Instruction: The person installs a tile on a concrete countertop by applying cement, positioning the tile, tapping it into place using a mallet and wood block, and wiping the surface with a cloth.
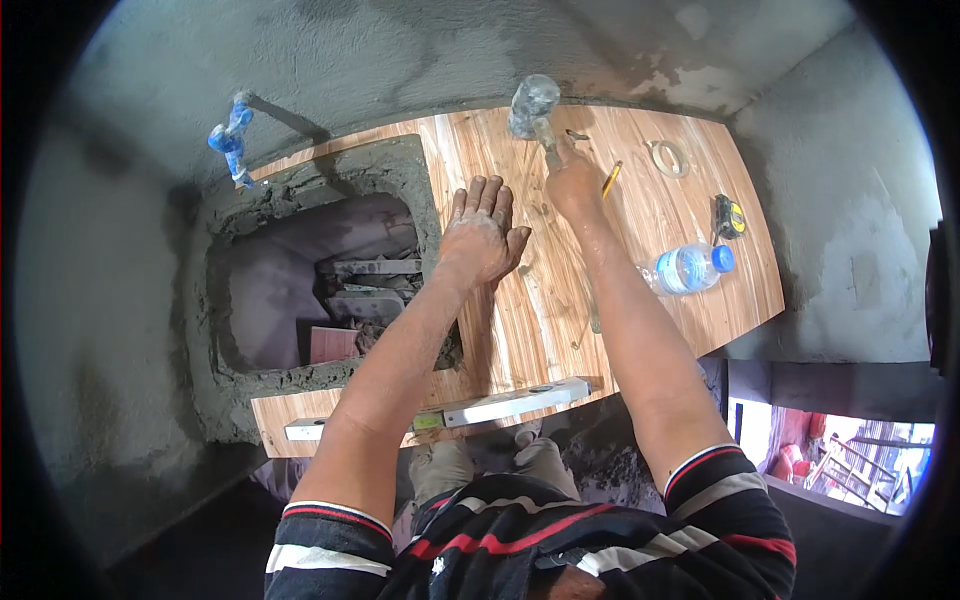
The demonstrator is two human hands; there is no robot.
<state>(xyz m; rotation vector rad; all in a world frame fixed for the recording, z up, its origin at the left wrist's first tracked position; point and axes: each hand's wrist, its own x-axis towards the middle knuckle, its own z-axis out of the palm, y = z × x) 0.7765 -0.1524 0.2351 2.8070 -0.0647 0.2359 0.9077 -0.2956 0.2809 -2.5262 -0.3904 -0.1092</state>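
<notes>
Left hand: the bare left hand (480,230) is laid palm down, fingers extended and nothing grasped, on the wood-grain panel (700,160), just right of the cut-out.
Right hand: the handle of the grey, round-headed mallet (535,105) is grasped by the bare right hand (577,188), fingers closed.
Mallet position: the head is held at the far side of the panel, near the grey plastered wall (400,60); contact between head and panel cannot be determined.
Cut-out: a rounded rectangular opening, bordered by a rough grey mortar rim (405,165), is located at the panel's left.
Near edge: a long pale spirit level (515,402) is placed along it, partly hidden by the left forearm.
Right portion: a yellow pencil (612,180), a pale tape ring (668,158), a black-and-yellow tape measure (729,217) and a clear blue-capped plastic bottle (688,269) are laid out; the bottle is on its side.
Wall fitting: a blue pipe fitting (232,140) is mounted beyond the cut-out.
</notes>
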